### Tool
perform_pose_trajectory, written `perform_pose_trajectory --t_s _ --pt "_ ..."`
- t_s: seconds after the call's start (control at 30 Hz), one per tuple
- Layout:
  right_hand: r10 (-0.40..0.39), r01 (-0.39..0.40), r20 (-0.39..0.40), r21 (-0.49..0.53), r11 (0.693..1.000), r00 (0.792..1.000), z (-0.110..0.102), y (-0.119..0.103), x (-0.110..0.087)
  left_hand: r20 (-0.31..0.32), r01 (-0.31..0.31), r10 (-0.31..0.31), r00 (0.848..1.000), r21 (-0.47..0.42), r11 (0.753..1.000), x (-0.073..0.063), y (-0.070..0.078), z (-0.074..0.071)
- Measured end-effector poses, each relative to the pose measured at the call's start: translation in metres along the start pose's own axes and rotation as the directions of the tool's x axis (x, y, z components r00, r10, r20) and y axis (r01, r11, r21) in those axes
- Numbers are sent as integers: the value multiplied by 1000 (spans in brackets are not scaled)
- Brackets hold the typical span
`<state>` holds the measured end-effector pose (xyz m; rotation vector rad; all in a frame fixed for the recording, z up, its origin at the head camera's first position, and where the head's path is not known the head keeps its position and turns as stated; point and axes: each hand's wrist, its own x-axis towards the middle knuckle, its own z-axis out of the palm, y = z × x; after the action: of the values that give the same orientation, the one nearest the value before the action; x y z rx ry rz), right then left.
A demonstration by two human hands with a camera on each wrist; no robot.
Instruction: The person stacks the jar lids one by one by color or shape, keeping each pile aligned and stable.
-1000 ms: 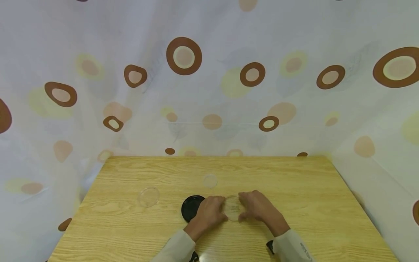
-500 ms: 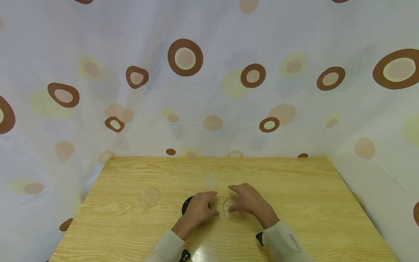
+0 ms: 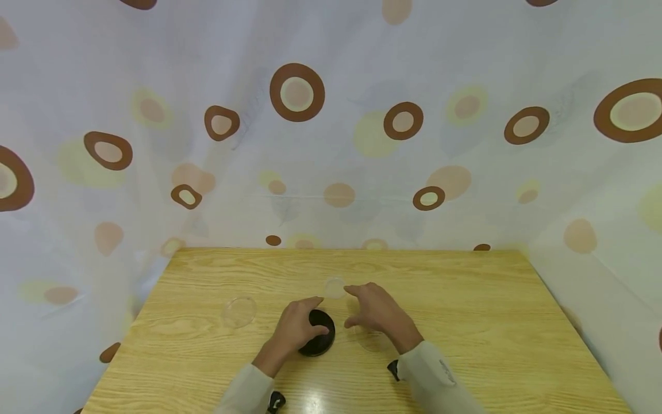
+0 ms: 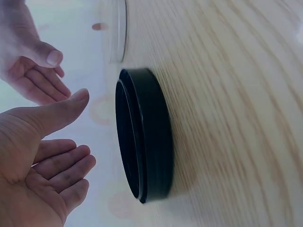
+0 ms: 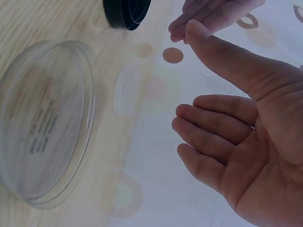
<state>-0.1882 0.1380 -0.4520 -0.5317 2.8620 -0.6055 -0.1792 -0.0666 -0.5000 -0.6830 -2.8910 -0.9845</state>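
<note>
Head view showed your left hand over the black dish, hiding its left edge; your thumb stood apart from the fingers, which were loosely bent and close together. Seen from the left wrist, the dish lay flat on the wooden table, with a gap between it and your hand. Your right hand was above the printed clear dish, hiding part of it from the head camera. That thumb, too, was spread away from lightly bent fingers, and the right wrist view showed the dish flat on the wood, apart from them. Beyond both hands lay the small clear disc, near your right fingertips as the head camera saw it. Another clear dish lay to your left, well apart from the others. Behind the table hung a spotted cloth.
</note>
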Motion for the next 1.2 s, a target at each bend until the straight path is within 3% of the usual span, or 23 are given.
perform_pose_trajectory --t_s 0.53,0.73,0.97,1.2 --pt "-62 62 17 -22 998 998 8 -22 23 -36 100 -101 994 -40 994 -11 -18 -26" --pt "-68 68 16 -23 997 998 13 -32 31 -65 149 -150 987 -23 989 -17 -31 -30" --pt "-42 42 36 -9 999 998 23 -44 40 -82 172 -173 982 -22 985 -20 -45 -38" --pt "-68 69 47 -16 998 997 32 -59 48 -82 198 -199 977 -28 980 -23 -59 -50"
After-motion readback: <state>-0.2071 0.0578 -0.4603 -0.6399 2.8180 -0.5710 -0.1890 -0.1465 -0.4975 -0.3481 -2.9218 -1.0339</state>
